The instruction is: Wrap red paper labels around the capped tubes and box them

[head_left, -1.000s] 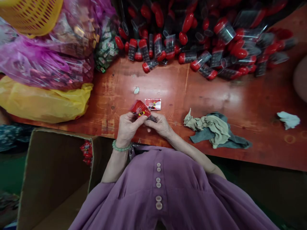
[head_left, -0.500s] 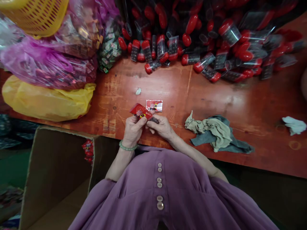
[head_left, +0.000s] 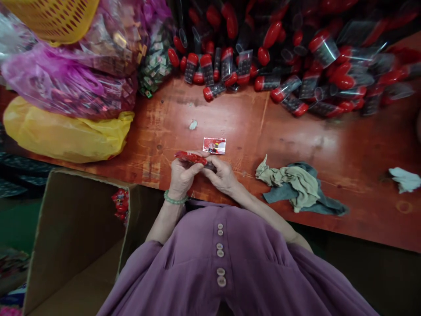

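My left hand point(head_left: 183, 176), with a green bead bracelet on the wrist, is closed on a red printed packet point(head_left: 191, 157) near the table's front edge. The packet is tilted, so its face shows only as a narrow strip. My right hand point(head_left: 222, 174) pinches the packet's right end, where a small dark part point(head_left: 210, 165) shows between the fingers. Just beyond my hands, a red and white printed card point(head_left: 214, 145) lies flat on the reddish wooden table point(head_left: 237, 125).
Red-capped clear tubes point(head_left: 245, 66) are heaped along the back. Purple point(head_left: 62, 83) and yellow point(head_left: 66, 131) bags and a yellow basket point(head_left: 62, 19) stand at left. Crumpled cloths point(head_left: 301, 184) lie at right. An open cardboard box point(head_left: 75, 219) stands below left, with red packets point(head_left: 121, 204) beside it.
The red packet has tipped from showing its printed face to a narrower strip, and my hands have drawn slightly closer around it. The view has shifted a little.
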### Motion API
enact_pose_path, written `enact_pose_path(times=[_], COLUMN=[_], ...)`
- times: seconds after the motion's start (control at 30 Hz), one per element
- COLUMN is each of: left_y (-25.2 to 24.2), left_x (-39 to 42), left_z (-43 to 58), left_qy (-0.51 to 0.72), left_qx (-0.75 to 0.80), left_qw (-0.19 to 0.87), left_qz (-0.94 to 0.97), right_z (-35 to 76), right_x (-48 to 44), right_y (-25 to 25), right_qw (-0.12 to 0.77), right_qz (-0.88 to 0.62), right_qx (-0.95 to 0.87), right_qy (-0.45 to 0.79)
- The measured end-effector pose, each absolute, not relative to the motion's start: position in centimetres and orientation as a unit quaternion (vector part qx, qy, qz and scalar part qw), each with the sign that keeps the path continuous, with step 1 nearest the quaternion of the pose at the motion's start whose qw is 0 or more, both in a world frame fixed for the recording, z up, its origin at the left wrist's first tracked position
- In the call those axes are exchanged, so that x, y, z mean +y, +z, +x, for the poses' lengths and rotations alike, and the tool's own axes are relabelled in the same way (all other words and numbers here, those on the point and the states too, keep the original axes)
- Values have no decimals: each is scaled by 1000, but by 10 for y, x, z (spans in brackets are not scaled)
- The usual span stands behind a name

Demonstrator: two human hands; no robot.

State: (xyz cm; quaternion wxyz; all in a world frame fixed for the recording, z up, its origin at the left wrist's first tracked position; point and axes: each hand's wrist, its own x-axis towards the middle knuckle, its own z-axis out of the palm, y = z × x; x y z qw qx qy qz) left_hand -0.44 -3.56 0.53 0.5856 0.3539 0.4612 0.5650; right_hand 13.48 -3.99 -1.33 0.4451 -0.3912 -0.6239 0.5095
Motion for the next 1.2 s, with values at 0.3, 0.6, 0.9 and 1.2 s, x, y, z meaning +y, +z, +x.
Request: enact_pose_path(times=[0.3,0.6,0.9,1.2], left_y=[4,4,1,-3], left_x=[-41,-49,-42,-41], left_z=[-4,-11,-3,-7], left_qy=[528,494,530,509], left_qx=[452,441,503,450], left_qw=[634,669,631,686], left_qz=[340,339,261,261], right_z=[139,133,136,141], right_x=[-42,-38,-39,-37], right_y=[-9,-13,-15,-13], right_qw=[363,337,371,344], right_qz=[-391,-317,-380,-408], right_qx=[-513,-386,-519,-540], right_qy=[672,798,670,651])
